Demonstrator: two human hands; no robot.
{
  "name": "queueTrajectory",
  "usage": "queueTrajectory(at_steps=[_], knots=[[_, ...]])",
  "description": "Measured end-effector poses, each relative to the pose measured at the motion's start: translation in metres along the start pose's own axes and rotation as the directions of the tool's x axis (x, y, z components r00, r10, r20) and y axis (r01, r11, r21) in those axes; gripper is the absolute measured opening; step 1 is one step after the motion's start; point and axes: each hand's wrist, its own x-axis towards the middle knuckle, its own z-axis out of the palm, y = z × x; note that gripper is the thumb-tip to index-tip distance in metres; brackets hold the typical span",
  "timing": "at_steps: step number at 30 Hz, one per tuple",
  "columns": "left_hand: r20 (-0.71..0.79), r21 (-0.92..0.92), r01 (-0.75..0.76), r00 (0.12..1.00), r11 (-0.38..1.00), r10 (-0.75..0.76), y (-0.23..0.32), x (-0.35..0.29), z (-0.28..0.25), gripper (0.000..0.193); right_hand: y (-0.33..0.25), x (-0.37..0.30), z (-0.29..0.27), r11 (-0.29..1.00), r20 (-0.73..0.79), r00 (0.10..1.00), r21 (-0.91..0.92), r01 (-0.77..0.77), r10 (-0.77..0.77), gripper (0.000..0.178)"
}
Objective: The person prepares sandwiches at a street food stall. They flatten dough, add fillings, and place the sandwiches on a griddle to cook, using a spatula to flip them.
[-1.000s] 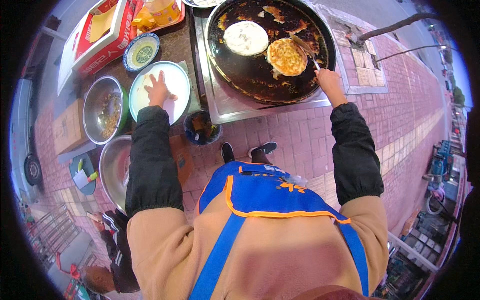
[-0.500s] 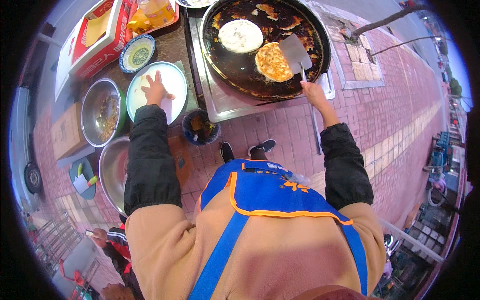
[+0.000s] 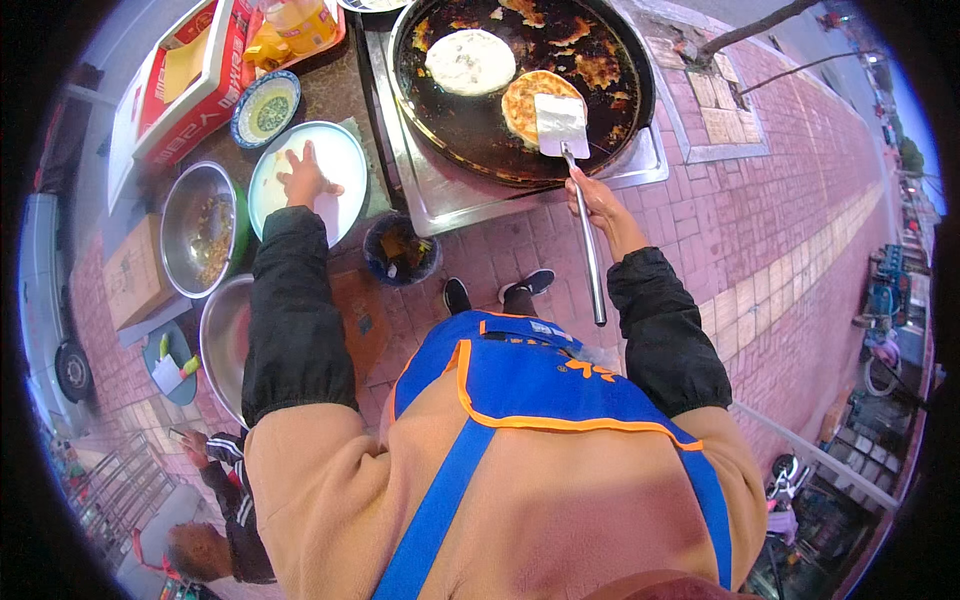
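Observation:
My right hand (image 3: 598,200) grips the long metal handle of a spatula (image 3: 561,120). The flat blade lies over the lower right part of a browned flatbread (image 3: 525,97) in the large round griddle (image 3: 470,165). A second, paler flatbread (image 3: 470,62) sits in the griddle to its upper left. Over the pale round plate (image 3: 340,155) on the left, my left hand (image 3: 305,180) has its fingers spread, with nothing in them. I cannot tell whether the fingertips touch the plate.
Left of the plate stand a metal bowl (image 3: 180,235) with food scraps, a patterned bowl (image 3: 265,108) and a red-and-white carton (image 3: 190,75). A lined bin (image 3: 402,250) is below the griddle's left. Another person (image 3: 215,510) is at the lower left.
My right hand has moved left, and the spatula blade has shifted down and left across the browned flatbread. Its handle now angles down towards me. My left hand stays spread over the plate.

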Motion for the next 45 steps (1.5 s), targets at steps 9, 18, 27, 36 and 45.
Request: queueTrajectory(at_steps=[9,18,27,36,45], knots=[[-0.021,0.051,-0.012,1.000,0.999,0.013,0.002,-0.003,-0.003,0.124,-0.040,-0.013,-0.011,0.480,-0.190,0.912,-0.877,0.009,-0.364,0.064],[-0.058,0.124,-0.097,0.993,0.988,0.105,-0.007,0.003,0.006,0.120,-0.106,-0.007,0.038,-0.445,0.117,0.842,-0.882,-0.156,-0.527,0.047],[0.003,0.160,-0.017,1.000,0.987,0.017,0.005,-0.010,-0.009,0.119,-0.093,-0.026,0.048,-0.550,0.177,0.881,-0.829,-0.106,-0.438,0.046],[-0.003,0.195,-0.024,1.000,0.980,0.025,0.001,-0.003,-0.004,0.120,-0.090,-0.057,0.067,-0.569,0.299,0.875,-0.822,0.032,-0.382,0.045],[0.004,0.189,-0.057,0.998,0.980,0.057,-0.004,-0.003,-0.002,0.127,-0.095,-0.082,0.015,-0.662,0.265,0.913,-0.749,-0.008,-0.310,0.039]])
